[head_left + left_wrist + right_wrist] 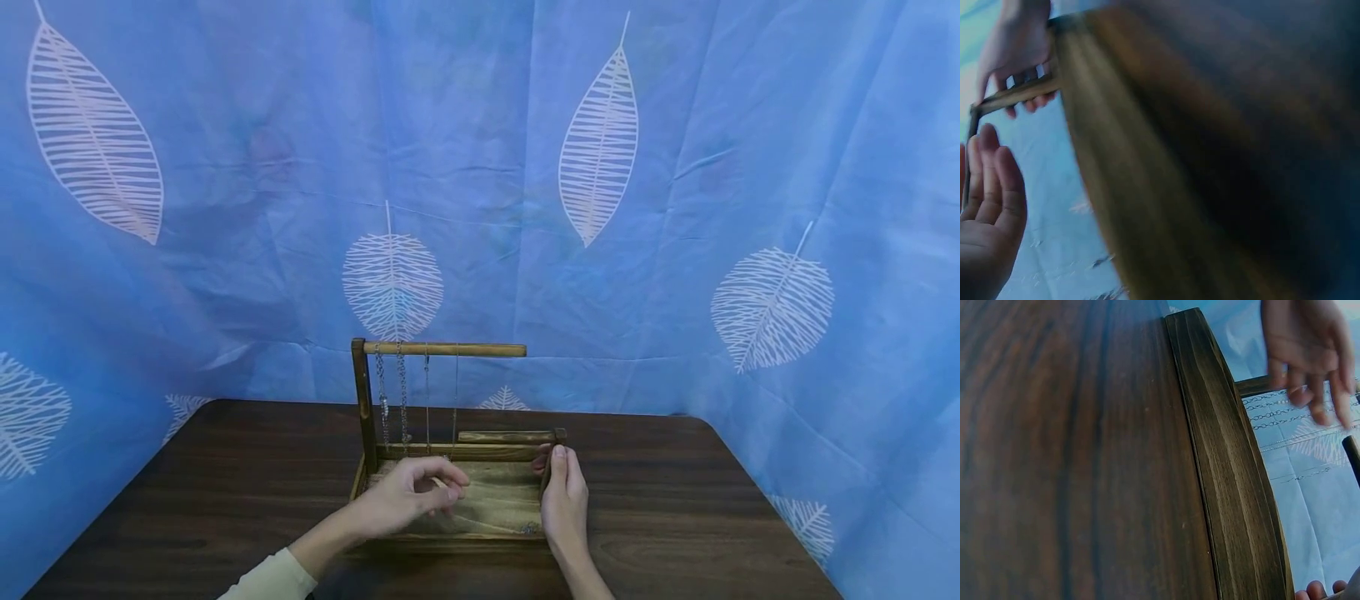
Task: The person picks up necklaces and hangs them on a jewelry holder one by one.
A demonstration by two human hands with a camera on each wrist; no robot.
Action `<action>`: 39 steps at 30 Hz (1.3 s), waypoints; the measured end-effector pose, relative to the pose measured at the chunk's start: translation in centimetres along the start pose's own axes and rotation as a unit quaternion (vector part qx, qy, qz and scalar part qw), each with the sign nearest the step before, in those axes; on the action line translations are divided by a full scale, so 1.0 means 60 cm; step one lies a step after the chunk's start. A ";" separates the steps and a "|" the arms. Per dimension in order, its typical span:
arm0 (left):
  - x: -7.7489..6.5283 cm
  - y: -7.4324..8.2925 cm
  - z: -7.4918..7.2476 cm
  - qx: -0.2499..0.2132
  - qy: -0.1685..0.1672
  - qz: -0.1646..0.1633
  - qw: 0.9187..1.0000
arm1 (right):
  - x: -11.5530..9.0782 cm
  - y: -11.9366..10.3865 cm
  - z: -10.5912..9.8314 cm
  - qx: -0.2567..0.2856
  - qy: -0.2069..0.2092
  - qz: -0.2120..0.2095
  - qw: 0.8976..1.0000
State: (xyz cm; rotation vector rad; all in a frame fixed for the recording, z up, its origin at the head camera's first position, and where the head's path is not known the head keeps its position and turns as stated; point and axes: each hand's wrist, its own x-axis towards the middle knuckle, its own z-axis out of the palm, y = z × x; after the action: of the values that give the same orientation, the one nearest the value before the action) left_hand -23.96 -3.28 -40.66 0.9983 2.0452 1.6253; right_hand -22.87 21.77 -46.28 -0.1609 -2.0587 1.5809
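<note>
Wooden jewelry stand (498, 482): one, set upright on the dark brown table (660, 492), with a shallow tray for its base. Tall post (364, 408): at the tray's left end, bearing the upper bar (491, 350), which reached rightward. Four necklaces (402, 396): hung side by side from the left and middle parts of that bar; silvery, two of thicker chain at the left, two finer at the right. Short post (1022, 94): at the tray's right end, bearing the lower bar (498, 437), which pointed leftward. Small silvery piece (528, 527): lay in the tray near its front right corner, its exact form too small to tell.

Right hand (566, 504): gripped the short post, thumb on one side, fingers round the other. Left hand (408, 498): hovered above the tray, fingers relaxed and slightly bent, thumb apart from them. Pale sleeve (273, 577): covered the left forearm. Blue backdrop (480, 167): printed with white leaves, hung behind the table
</note>
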 end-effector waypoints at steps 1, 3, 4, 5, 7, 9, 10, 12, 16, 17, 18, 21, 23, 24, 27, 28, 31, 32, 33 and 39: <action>0.001 -0.006 0.006 0.004 -0.014 -0.005 1.000 | 0.001 0.000 0.000 0.000 -0.002 0.002 1.000; 0.005 -0.018 0.017 0.013 -0.034 -0.016 0.999 | 0.001 0.001 0.001 -0.001 -0.004 0.004 1.000; 0.009 -0.023 0.023 0.018 -0.040 -0.022 0.999 | 0.001 0.001 0.001 -0.002 -0.004 0.004 1.000; 0.013 -0.028 0.029 0.020 -0.045 -0.028 0.998 | 0.001 0.001 0.001 -0.004 -0.004 0.004 1.000; 0.023 -0.036 0.040 0.025 -0.046 -0.039 0.998 | 0.000 0.000 0.001 -0.004 -0.005 0.004 1.000; 0.032 -0.040 0.050 0.032 -0.043 -0.045 0.998 | -0.001 0.000 0.001 -0.004 -0.005 0.004 1.000; 0.037 -0.043 0.055 0.032 -0.042 -0.048 0.997 | -0.001 0.000 0.001 -0.003 -0.005 0.004 1.000; 0.045 -0.049 0.065 0.039 -0.048 -0.057 0.997 | -0.002 0.002 0.000 0.001 -0.007 0.005 1.000; 0.060 -0.075 0.079 0.090 -0.082 -0.062 0.991 | -0.002 0.004 -0.001 0.002 -0.011 0.002 1.000; 0.064 -0.084 0.082 0.107 -0.090 -0.061 0.988 | -0.002 0.004 -0.001 0.003 -0.013 0.002 1.000; 0.070 -0.097 0.082 0.119 -0.098 -0.059 0.986 | -0.002 0.004 -0.001 0.003 -0.014 0.003 1.000; 0.087 -0.140 0.080 0.137 -0.110 -0.050 0.983 | -0.002 0.003 -0.001 0.007 -0.018 0.006 1.000; 0.095 -0.161 0.079 0.132 -0.113 -0.042 0.984 | -0.002 0.001 -0.002 0.008 -0.018 0.006 1.000; 0.098 -0.162 0.079 0.135 -0.116 -0.039 0.983 | -0.002 0.000 -0.002 0.008 -0.017 0.007 1.000; 0.100 -0.143 0.085 0.165 -0.129 -0.027 0.977 | -0.001 -0.002 -0.003 0.007 -0.016 0.004 1.000; 0.099 -0.129 0.088 0.169 -0.133 -0.028 0.976 | -0.001 -0.003 -0.003 0.007 -0.016 0.004 1.000; 0.097 -0.094 0.096 0.185 -0.146 -0.034 0.971 | -0.001 -0.003 -0.004 0.005 -0.016 -0.002 1.000; 0.096 -0.087 0.098 0.191 -0.150 -0.035 0.969 | -0.002 -0.003 -0.004 0.005 -0.017 -0.004 1.000; 0.096 -0.081 0.100 0.198 -0.152 -0.040 0.967 | -0.002 -0.003 -0.004 0.006 -0.018 -0.005 1.000; 0.100 -0.081 0.104 0.246 -0.149 -0.038 0.957 | -0.003 -0.004 -0.004 0.001 -0.018 -0.002 1.000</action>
State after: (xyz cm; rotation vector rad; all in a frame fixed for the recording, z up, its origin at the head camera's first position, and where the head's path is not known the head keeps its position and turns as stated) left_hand -25.55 4.85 -46.13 1.2172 2.2781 0.8684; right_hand -22.54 21.83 -46.05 -0.1284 -2.0842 1.5946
